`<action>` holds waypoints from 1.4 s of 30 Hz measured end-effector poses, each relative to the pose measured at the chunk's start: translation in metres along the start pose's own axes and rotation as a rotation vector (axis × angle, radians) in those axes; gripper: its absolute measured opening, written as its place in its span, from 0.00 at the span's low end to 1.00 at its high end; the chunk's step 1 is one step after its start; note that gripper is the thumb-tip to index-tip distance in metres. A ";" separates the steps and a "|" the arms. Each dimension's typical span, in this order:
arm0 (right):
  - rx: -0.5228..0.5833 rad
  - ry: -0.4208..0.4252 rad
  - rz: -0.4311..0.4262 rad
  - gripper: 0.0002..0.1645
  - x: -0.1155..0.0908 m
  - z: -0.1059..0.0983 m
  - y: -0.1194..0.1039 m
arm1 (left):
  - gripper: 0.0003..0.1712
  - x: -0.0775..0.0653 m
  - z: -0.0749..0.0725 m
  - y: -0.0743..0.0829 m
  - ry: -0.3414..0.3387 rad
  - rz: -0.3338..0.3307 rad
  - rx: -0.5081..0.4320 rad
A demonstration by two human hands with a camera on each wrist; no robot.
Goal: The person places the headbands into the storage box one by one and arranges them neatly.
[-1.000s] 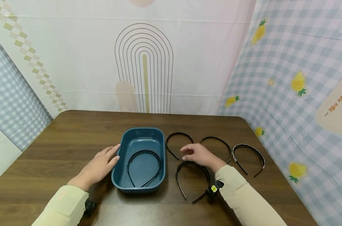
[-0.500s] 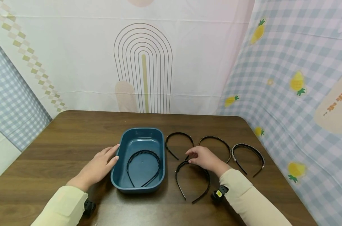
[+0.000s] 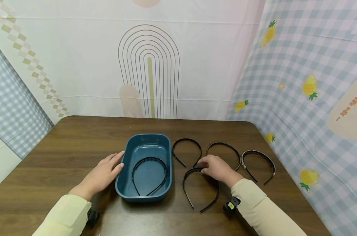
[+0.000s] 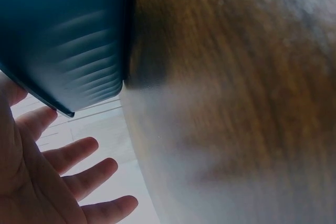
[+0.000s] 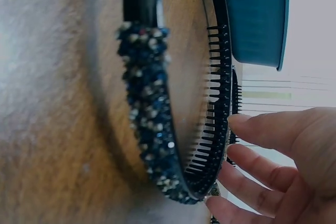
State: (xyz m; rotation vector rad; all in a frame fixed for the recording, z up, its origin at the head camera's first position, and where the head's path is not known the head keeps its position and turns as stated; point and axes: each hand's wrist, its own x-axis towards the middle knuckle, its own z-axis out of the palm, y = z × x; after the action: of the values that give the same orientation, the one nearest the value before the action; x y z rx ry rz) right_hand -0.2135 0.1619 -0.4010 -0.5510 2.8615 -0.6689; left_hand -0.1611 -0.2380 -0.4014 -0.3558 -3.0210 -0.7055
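My left hand rests against the left rim of a blue plastic tray, its fingers extended and spread in the left wrist view. Inside the tray lies a black headband with comb teeth. My right hand is at the top of a second black toothed headband on the table, right of the tray. The right wrist view shows dark sparkling beads on this band. There, my thumb and loosely bent fingers meet its outer edge without wrapping round it; whether they press on it is unclear.
Behind my right hand lie a thin black headband and a gold-toned dark headband. A silvery jewelled headband lies farthest right. All are on the brown wooden table, which has printed cloth hung behind it.
My right hand has moved slightly right and toward me, its thumb and fingers drawing near the top of the close headband. The headbands, the tray and my left hand stay in place.
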 end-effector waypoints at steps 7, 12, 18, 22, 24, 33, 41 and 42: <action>-0.013 -0.012 0.012 0.17 -0.001 0.001 0.001 | 0.33 0.000 0.000 0.000 -0.001 -0.004 -0.001; -0.030 -0.025 -0.010 0.17 -0.003 0.001 0.003 | 0.33 0.000 0.000 0.000 0.001 0.004 -0.002; -0.060 -0.031 -0.008 0.18 -0.003 0.001 0.004 | 0.33 0.000 -0.001 0.000 0.002 0.004 -0.002; -0.074 -0.033 -0.018 0.18 -0.003 0.002 0.004 | 0.33 0.000 -0.001 0.001 0.002 0.004 -0.003; -0.072 -0.033 -0.024 0.18 -0.003 0.002 0.004 | 0.33 0.000 -0.001 0.001 0.002 0.005 -0.004; -0.028 -0.030 -0.042 0.17 -0.001 0.004 0.009 | 0.33 -0.001 -0.001 0.001 -0.006 0.010 -0.013; 0.022 -0.045 -0.052 0.15 -0.001 0.004 0.013 | 0.32 0.000 -0.001 0.001 -0.007 0.012 -0.020; 0.036 -0.047 -0.050 0.15 -0.001 0.004 0.013 | 0.32 0.000 -0.001 0.001 -0.008 0.012 -0.020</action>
State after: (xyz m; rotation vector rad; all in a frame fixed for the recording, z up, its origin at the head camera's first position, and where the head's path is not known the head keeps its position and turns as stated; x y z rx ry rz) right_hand -0.2163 0.1718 -0.4102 -0.6270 2.7951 -0.7037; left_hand -0.1605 -0.2380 -0.3999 -0.3774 -3.0184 -0.7354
